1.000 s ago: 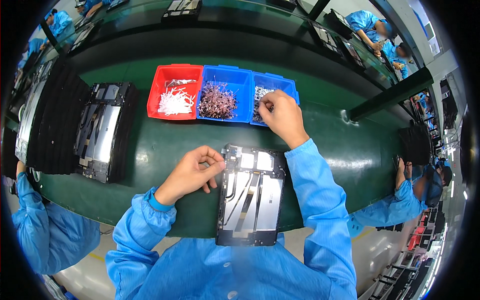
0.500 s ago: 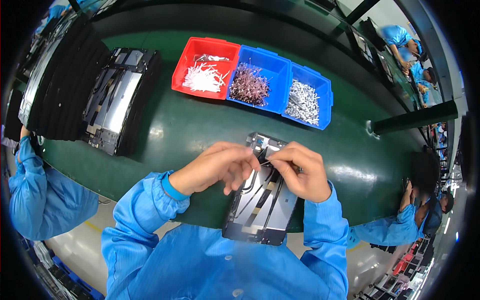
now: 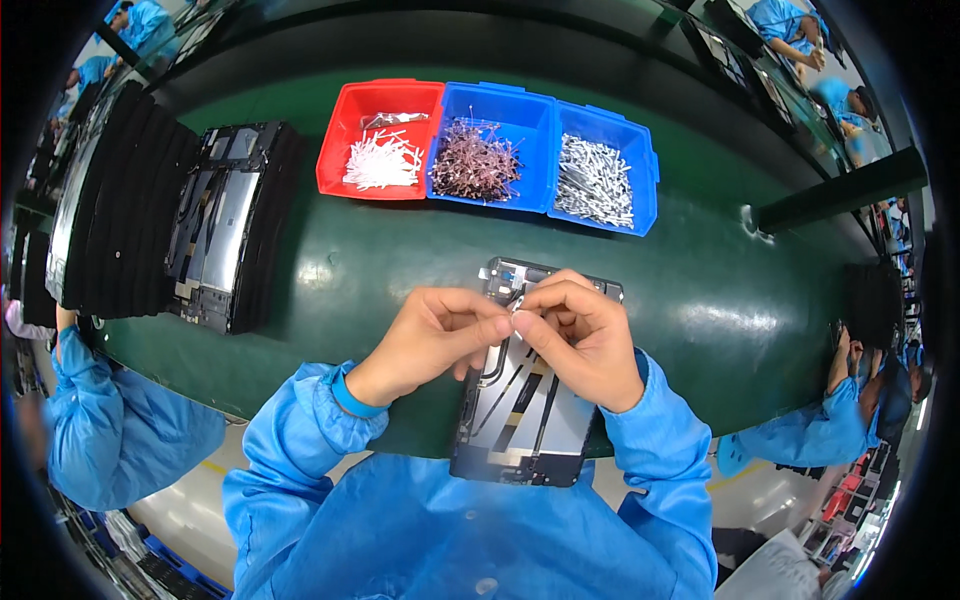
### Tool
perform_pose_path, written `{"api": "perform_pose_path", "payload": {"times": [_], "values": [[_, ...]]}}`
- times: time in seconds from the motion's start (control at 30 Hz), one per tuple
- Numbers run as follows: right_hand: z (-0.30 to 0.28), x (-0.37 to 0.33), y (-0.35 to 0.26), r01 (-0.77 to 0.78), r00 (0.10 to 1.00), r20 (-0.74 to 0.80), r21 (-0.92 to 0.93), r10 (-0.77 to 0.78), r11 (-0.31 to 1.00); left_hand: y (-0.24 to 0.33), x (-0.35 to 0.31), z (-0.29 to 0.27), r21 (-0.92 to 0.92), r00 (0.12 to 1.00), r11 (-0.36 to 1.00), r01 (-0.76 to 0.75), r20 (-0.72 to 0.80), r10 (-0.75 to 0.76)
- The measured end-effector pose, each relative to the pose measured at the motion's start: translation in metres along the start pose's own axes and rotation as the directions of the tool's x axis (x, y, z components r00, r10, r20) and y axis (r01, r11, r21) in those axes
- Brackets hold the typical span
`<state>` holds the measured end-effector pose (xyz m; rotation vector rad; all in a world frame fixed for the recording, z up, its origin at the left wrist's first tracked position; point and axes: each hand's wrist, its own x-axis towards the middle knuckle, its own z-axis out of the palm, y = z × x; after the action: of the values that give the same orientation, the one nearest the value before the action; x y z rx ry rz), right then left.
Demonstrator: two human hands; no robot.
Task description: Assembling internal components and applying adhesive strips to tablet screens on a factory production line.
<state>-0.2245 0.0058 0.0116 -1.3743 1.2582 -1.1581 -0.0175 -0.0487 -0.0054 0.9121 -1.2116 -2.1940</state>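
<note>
My left hand [image 3: 430, 335] and my right hand [image 3: 588, 345] meet fingertip to fingertip, both closed in a pinch. Between them shows a small white strip-like piece [image 3: 517, 304]; its ends are partly covered by the fingers. Directly underneath lies an opened tablet-like device [image 3: 488, 432], black-framed with a silver inside and dark cables running along it. Its far end bears small circuit parts, partly hidden by my hands. The near end reaches the table's front edge, close to my body.
Beyond the device stand a red bin [image 3: 335, 135] of white strips, a blue bin [image 3: 535, 130] of thin reddish-brown leads and another blue bin [image 3: 645, 180] of small silvery-white pieces. At left, similar devices [image 3: 225, 230] are stacked on the green table [image 3: 370, 250]. Co-workers sit at both sides.
My fingertips have come together over the device, and the white piece now shows between them. The view has shifted slightly, so the bins appear further left.
</note>
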Motion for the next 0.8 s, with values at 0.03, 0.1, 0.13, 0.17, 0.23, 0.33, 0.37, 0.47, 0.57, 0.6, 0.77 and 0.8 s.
{"api": "perform_pose_path", "payload": {"times": [0.03,0.1,0.13,0.17,0.23,0.33,0.37,0.47,0.57,0.6,0.77,0.8], "values": [[0.000,0.000,0.000,0.000,1.000,-0.005,0.005,0.000,1.000,0.000,-0.001,0.002,0.037,1.000,0.999,-0.003,-0.022,0.004],[-0.001,0.001,0.001,-0.013,1.000,-0.005,-0.005,0.013,1.000,0.001,-0.003,0.003,0.089,1.000,0.996,-0.008,-0.018,0.009],[-0.001,0.001,0.001,-0.014,1.000,-0.009,-0.002,0.014,1.000,0.001,-0.002,0.003,0.134,1.000,0.991,-0.017,-0.016,0.020],[-0.001,0.001,0.001,-0.016,1.000,-0.013,-0.001,0.016,1.000,0.002,-0.002,0.003,0.137,1.000,0.990,-0.015,-0.014,0.017],[-0.001,0.001,0.002,-0.019,1.000,-0.020,0.002,0.019,1.000,0.004,-0.003,0.004,0.123,0.987,0.988,-0.098,-0.111,0.112],[-0.002,0.001,0.002,0.021,1.000,-0.016,-0.018,-0.021,1.000,0.005,-0.002,0.001,0.143,0.980,0.977,-0.160,-0.099,0.175],[-0.004,0.002,0.001,0.006,1.000,0.002,-0.064,-0.006,0.998,0.005,-0.003,0.001,0.145,0.980,0.977,-0.158,-0.098,0.173],[-0.002,0.002,0.002,-0.010,1.000,0.020,-0.119,0.012,0.993,0.001,-0.003,0.000,0.148,0.977,0.973,-0.178,-0.095,0.193],[0.000,0.001,-0.005,0.047,0.999,0.022,-0.211,-0.044,0.976,0.003,-0.003,-0.003,0.179,0.980,0.974,-0.141,-0.112,0.162],[0.001,0.001,-0.008,0.105,0.994,0.027,-0.295,-0.102,0.950,0.003,-0.002,-0.007,0.114,0.992,0.990,-0.088,-0.077,0.097],[0.001,0.003,-0.006,0.550,0.812,0.158,-0.533,-0.562,0.643,0.011,0.002,-0.018,0.049,1.000,0.999,0.009,-0.025,-0.007],[0.003,0.002,-0.008,0.572,0.786,0.151,-0.546,-0.600,0.612,0.013,0.004,-0.021,0.060,1.000,0.998,0.011,-0.028,-0.009]]}}
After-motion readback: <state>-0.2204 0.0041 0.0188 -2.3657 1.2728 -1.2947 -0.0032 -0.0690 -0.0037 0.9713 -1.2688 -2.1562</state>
